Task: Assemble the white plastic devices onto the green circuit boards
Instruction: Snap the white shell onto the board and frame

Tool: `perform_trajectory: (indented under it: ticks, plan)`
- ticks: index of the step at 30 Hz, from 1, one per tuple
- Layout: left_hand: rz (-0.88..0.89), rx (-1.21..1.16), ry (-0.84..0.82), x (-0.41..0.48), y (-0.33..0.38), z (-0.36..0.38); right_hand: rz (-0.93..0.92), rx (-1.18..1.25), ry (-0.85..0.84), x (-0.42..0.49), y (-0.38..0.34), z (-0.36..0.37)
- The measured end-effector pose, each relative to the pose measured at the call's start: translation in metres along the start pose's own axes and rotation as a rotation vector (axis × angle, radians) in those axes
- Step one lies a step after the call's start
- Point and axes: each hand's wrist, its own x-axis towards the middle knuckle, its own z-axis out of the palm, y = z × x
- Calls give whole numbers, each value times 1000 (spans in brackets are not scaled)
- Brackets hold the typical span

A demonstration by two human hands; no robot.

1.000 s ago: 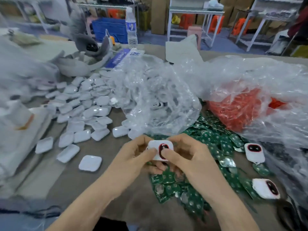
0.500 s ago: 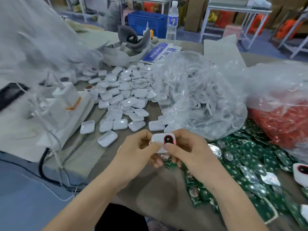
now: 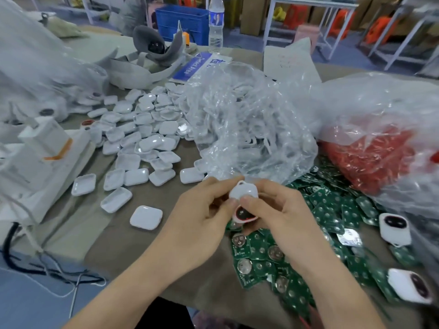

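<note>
Both hands hold one white plastic device [image 3: 244,192] above the table's near middle; its red-rimmed dark window faces down toward me. My left hand [image 3: 202,222] pinches its left side and my right hand [image 3: 275,214] pinches its right side, thumb across the front. Beneath and to the right lies a heap of green circuit boards [image 3: 332,224] with round silver cells. Two more white devices with dark windows lie on the right, one [image 3: 394,229] above the other [image 3: 409,284]. Several white shell halves [image 3: 142,138] are scattered at the left.
A clear bag of white parts [image 3: 247,124] stands just behind my hands. A bag of red parts [image 3: 380,157] sits at the right. A white machine [image 3: 42,157] with cables is at the left edge. A water bottle [image 3: 216,22] stands at the back.
The device has been turned in my hands, its window now tipped downward and its back showing on top. The view has shifted left and nearer.
</note>
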Motion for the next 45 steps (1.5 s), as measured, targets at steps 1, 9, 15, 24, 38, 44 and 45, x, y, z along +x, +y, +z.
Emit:
perform_trajectory:
  ticks: [1, 9, 15, 24, 38, 44, 45]
  plan:
    - [25, 25, -17, 1, 3, 1, -3, 28, 11, -2, 1, 0]
    - [90, 38, -104, -1, 11, 7, -60, 181, 106, -9, 5, 3]
    - [73, 17, -82, -1, 8, 8, 10, 291, 58, -8, 9, 0]
    - [126, 54, -115, 0, 15, 10, -77, 207, 126, -13, 4, -4]
    - [6, -186, -23, -1, 14, 15, -8, 243, 190, -13, -2, -9]
    - [-73, -326, -92, -6, 5, 22, 2, 270, 249, -11, 2, -12]
    - [-68, -315, -91, -7, 3, 24, -3, 287, 255, -12, 2, -11]
